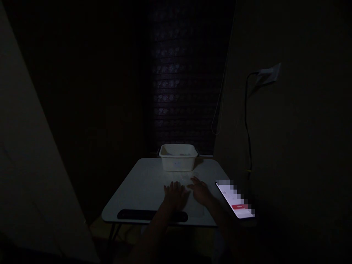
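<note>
My left hand (174, 195) lies palm down on the pale table (134, 187), its fingers spread and pointing toward the white basin (178, 163). Beside it on the right, my right hand (200, 191) is held with fingers apart, the tips directed to the left and forward. Nothing shows in the grip of either hand. Just beyond the fingertips, a faint, clear, shiny patch appears on the tabletop; in this dim light I cannot tell what it is. The basin stands at the far edge, and its contents are too dark to name.
A lit phone or tablet (233, 201), partly pixelated, is at the table's right edge. A dark slot (137, 215) runs along the near edge. A black cable (246, 117) hangs from a wall socket (269, 74) at right. Behind the basin is a dark window blind (170, 84).
</note>
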Motion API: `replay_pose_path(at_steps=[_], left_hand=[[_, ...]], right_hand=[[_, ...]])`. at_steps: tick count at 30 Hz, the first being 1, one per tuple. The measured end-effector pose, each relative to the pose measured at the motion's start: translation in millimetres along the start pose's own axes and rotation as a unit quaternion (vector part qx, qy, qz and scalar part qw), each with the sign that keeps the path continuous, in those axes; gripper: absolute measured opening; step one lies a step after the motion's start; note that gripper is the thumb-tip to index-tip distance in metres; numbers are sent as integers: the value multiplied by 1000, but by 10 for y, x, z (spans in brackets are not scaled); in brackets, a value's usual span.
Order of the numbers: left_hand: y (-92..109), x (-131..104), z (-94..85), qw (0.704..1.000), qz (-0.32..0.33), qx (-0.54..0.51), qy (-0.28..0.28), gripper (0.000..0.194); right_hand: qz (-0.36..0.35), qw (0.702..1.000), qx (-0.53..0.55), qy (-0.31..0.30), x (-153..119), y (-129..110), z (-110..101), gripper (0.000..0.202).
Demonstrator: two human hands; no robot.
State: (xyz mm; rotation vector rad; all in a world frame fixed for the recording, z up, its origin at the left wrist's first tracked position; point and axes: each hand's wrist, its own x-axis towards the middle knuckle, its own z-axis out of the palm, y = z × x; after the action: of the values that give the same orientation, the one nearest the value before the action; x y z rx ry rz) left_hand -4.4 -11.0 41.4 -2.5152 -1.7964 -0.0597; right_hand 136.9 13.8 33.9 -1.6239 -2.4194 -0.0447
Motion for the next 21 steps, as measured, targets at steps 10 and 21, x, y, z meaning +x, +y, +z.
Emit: replay_pose_path(at_steps=[10, 21], left_hand=[[-411, -191, 28, 999, -26, 39, 8, 47], [-258, -8, -76, 1000, -1, 4, -30, 42]], right_hand=[[-14, 1000, -19, -9, -151, 286, 21, 44], [0, 1000, 2, -14, -62, 225, 11, 45]])
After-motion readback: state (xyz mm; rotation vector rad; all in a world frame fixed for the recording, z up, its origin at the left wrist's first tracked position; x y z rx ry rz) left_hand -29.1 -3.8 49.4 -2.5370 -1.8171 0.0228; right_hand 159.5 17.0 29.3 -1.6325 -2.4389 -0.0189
